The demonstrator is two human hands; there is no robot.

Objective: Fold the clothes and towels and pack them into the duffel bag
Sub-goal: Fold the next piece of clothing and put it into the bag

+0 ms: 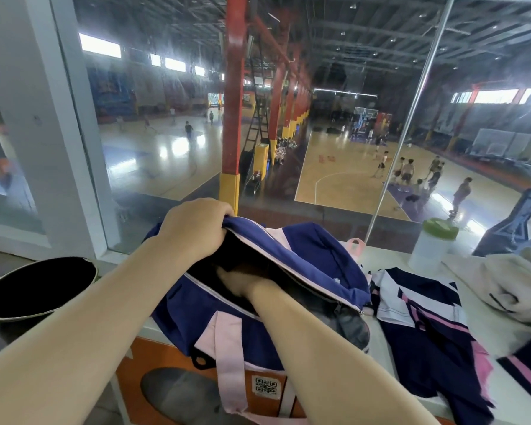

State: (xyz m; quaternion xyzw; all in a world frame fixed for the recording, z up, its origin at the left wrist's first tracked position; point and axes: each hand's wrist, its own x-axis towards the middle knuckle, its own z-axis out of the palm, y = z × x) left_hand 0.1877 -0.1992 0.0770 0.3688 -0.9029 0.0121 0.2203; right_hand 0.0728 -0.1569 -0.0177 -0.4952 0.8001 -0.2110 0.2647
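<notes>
A navy duffel bag (304, 256) with pink straps lies on the white counter (509, 329) in the middle, its zip open. My left hand (193, 228) grips the far edge of the opening and holds it up. My right hand (242, 285) reaches deep into the dark interior; its fingers are blurred and partly hidden, so what they hold cannot be made out. To the right of the bag lies a navy, white and pink garment (423, 326), spread flat. A rolled cream towel (503, 283) sits at the far right.
A white bottle with a green lid (432, 250) stands behind the garment by the window. A black round bin (40, 286) is at the left. Another navy and pink piece (528, 372) lies at the right edge. Glass overlooks a sports hall.
</notes>
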